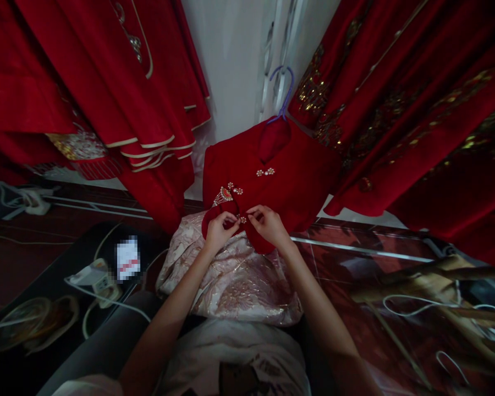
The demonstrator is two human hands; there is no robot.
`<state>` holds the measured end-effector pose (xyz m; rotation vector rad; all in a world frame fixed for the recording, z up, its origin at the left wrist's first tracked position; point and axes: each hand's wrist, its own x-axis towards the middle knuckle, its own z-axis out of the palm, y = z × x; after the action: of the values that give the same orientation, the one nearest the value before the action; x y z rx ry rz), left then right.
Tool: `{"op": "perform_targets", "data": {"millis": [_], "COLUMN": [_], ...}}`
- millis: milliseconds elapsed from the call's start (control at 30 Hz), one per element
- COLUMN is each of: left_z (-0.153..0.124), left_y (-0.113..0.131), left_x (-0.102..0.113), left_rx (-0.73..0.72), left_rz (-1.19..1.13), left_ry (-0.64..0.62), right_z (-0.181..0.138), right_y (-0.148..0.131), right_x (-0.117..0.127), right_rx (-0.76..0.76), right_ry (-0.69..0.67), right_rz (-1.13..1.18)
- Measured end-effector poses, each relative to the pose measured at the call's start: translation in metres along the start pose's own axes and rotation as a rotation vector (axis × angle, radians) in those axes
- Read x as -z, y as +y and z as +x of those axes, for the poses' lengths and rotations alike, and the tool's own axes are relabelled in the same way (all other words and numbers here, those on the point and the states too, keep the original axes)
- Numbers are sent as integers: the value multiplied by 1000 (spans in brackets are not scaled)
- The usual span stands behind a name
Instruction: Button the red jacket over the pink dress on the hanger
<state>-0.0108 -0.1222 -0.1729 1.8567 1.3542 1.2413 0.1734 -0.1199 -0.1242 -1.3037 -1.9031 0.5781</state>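
Note:
A red garment (235,159) with an open neck hangs on a purple hanger (284,99), its lower part draped over a pale shiny brocade cloth (235,275) on my lap. At its lower edge sits a flower-shaped beaded fastener (242,220). My left hand (221,230) pinches the fastener's left end and the cloth there between thumb and finger. Just right of it, my right hand (269,224) is closed in a pinch; anything between its fingertips is too small to make out. A similar fastener (265,172) and a tasselled beaded ornament (225,195) lie higher on the garment.
Red garments (148,110) hang at the left, and gold-embellished ones (396,126) at the right. A black surface at the left bears a power strip (103,280), cords and a round clear container (20,324). A wooden frame (449,286) with white cords stands at the right.

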Motion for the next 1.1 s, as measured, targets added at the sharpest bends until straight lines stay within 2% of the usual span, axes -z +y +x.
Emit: {"op": "perform_targets", "data": {"millis": [167,333,433,533,700,933,1100], "left_z": [8,50,75,89,105,131,144], "left_y": [5,18,24,26,27,41,50], "left_x": [2,27,42,47,44,64,72], "left_rx": [-55,-232,-378,-455,-495,-543,-607], "left_rz": [24,260,451,533,529,607,700], "left_ry": [60,188,101,21,-17,-253,-347], "right_z": [-2,-2,-2,-2,-1,-1,-1], "right_y": [1,3,4,4,5,6,6], "right_x": [-2,-1,0,2,2,5,6], "right_rx": [-1,1,3,2,0,6,9], "right_ry": [-37,-78,-96,-101,-106,-123,-133], "right_rz": [-33,-6,0,-5,13,16,24]}}
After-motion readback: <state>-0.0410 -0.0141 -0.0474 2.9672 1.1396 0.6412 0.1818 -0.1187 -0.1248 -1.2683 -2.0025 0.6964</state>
